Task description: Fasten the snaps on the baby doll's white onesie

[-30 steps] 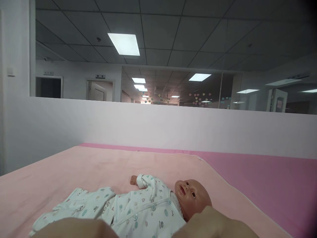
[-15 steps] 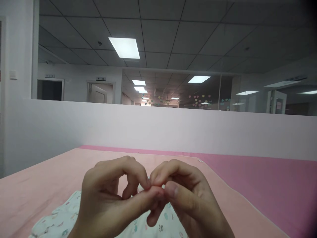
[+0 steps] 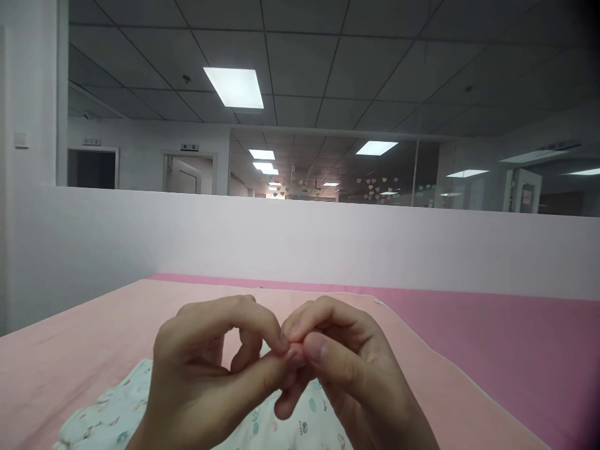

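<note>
In the head view, my left hand (image 3: pixel 210 369) and my right hand (image 3: pixel 354 362) meet fingertip to fingertip near the lower middle. The left thumb and index finger are pinched together. Against them press the right thumb and index finger, also closed. Whatever lies between the fingertips, if anything, is hidden or too small to make out. Beneath both hands spreads a white cloth (image 3: pixel 110 409) printed with small coloured figures, partly covered by the hands and wrists.
The printed cloth lies on a peach-coloured sheet (image 3: pixel 70 337), with a pink cover (image 3: pixel 515 356) showing along its back and right. A white low wall (image 3: pixel 328 244) rises behind, topped by a large window (image 3: pixel 300 75) onto rooms with ceiling lights.
The right thumb has shifted slightly left and up, closer against the left thumb tip. The left hand has barely moved, and the view has tilted a little.
</note>
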Available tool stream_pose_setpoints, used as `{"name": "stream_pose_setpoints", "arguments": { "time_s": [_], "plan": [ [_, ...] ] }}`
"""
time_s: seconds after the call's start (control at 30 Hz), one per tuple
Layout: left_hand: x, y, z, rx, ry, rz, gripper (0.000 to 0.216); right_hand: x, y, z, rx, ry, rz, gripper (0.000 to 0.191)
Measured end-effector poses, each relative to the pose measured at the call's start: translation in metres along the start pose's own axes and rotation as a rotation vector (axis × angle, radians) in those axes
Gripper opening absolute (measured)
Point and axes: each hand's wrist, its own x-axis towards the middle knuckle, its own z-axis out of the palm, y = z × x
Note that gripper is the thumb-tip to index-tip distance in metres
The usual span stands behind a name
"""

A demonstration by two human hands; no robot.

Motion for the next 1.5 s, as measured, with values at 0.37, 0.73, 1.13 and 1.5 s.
{"name": "stream_pose_setpoints", "arguments": {
  "time_s": [0.37,0.73,1.13,1.5],
  "plan": [
    [-0.0012,0.0027,0.0021,-0.001,-0.044,-0.015,0.019,-0.0008,-0.0010,0.0016,0.019,-0.015,0.024,0.012],
    [-0.0031,0.0085,0.0052,0.054,-0.029,0.039,0.018,-0.0014,-0.0008,0.0022,0.030,-0.016,0.040,0.014],
    [-0.0065,0.0085,0.0033,0.171,-0.070,0.113,0.019,-0.0011,0.0000,0.0048,0.084,-0.006,0.044,0.015],
    [-0.0054,0.0060,0.0009,0.205,-0.103,0.171,0.022,-0.0024,0.0004,0.0061,0.074,0.035,0.037,0.017]
  ]
}}
